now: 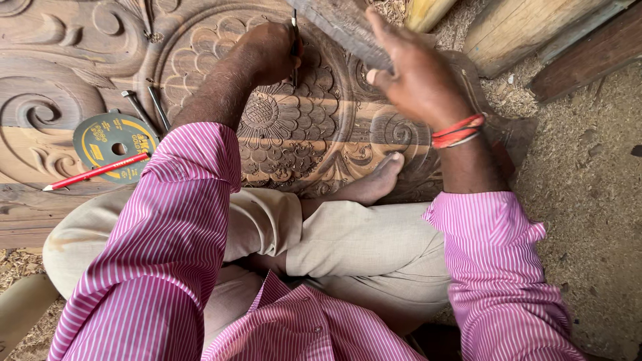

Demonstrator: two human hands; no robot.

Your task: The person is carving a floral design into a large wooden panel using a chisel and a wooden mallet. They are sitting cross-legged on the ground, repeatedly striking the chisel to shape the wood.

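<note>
A large wooden panel point(73, 73) carved with flowers and scrolls lies on the ground in front of me. My left hand point(267, 50) is closed around a thin metal chisel point(294, 30), its tip set on the round flower carving point(281, 120). My right hand point(411, 73) grips a wooden block used as a mallet point(338, 27), raised and blurred just right of the chisel's top. My bare foot point(381, 177) rests on the panel's near edge.
A round cutting disc point(110, 144) with a red pencil point(97, 172) across it lies on the panel at left, beside two metal chisels point(150, 110). Timber pieces point(528, 27) lie at top right. Sawdust covers the ground point(588, 187) at right.
</note>
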